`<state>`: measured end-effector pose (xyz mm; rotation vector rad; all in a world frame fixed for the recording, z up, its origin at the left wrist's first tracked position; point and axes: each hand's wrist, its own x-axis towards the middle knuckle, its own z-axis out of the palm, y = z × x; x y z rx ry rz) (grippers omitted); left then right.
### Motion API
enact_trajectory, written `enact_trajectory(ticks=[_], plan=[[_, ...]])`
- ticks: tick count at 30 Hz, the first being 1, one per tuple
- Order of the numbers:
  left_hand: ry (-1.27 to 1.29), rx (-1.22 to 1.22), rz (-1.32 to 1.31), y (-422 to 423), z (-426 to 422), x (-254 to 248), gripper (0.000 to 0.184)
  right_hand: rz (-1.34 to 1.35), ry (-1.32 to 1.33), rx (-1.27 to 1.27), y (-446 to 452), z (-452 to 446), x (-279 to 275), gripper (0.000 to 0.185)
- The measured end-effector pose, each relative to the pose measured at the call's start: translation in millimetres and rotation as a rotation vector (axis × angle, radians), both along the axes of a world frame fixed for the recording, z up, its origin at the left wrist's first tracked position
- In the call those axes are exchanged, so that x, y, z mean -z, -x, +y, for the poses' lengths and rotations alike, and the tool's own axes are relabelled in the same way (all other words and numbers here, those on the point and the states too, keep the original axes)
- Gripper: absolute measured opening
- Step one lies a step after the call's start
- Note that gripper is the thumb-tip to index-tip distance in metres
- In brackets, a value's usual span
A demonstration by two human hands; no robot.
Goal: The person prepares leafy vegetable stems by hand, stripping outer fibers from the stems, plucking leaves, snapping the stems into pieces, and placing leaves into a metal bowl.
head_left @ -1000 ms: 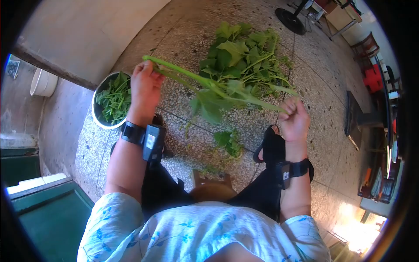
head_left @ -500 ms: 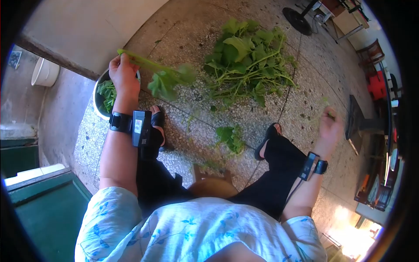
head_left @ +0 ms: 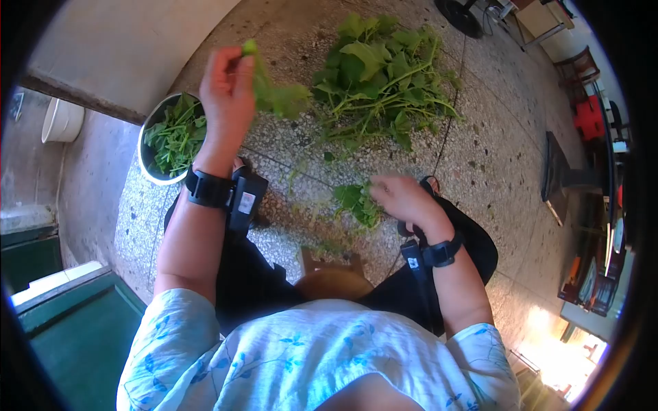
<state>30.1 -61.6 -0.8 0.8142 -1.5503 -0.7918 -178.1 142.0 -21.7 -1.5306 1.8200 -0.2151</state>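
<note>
My left hand is closed in a pinch on a green leafy stem, raised above the floor with its leaf hanging to the right and blurred. My right hand is lower, its fingers curled together beside a small heap of leaves and trimmings on the floor. Whether anything is between those fingers is hidden. Beyond both hands lies a large pile of leafy green vines. At the left, a white-rimmed basin holds cut green stems and leaves, partly behind my left forearm.
I sit on a low wooden stool on a speckled stone floor. A white bucket stands at far left, near a green door panel. A black round base and a wooden chair are at the upper right.
My left hand has moved right and away from the basin with the stem. My right hand has swung inward from the far right to the small heap.
</note>
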Motion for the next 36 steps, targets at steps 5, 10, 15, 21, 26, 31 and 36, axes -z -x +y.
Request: enact_trajectory(ticks=[5, 10, 15, 21, 26, 31, 36], plan=[[0.164, 0.247, -0.224, 44, 48, -4, 0.013, -0.17, 0.612, 0.207, -16, -35, -13, 0.044], [0.183, 0.454, -0.329, 59, 77, -12, 0.013, -0.44, 0.695, 0.188, -20, -51, -15, 0.033], [0.166, 0.545, -0.438, 52, 69, -19, 0.011, -0.412, 0.427, 0.237, -16, -46, -17, 0.023], [-0.007, 0.513, -0.614, 27, 42, -14, 0.015, -0.465, 0.427, 0.424, 13, -39, -12, 0.017], [-0.608, 0.821, -0.181, 27, 41, -15, 0.018, -0.872, 0.506, 0.557, 8, -38, -36, 0.02], [-0.734, 0.807, 0.006, 41, 57, -12, 0.02, -1.137, 0.453, 0.634, -5, -39, -45, 0.039], [-0.774, 0.912, 0.04, 47, 66, -14, 0.016, -1.017, 0.167, 0.481, -12, -40, -44, 0.031]])
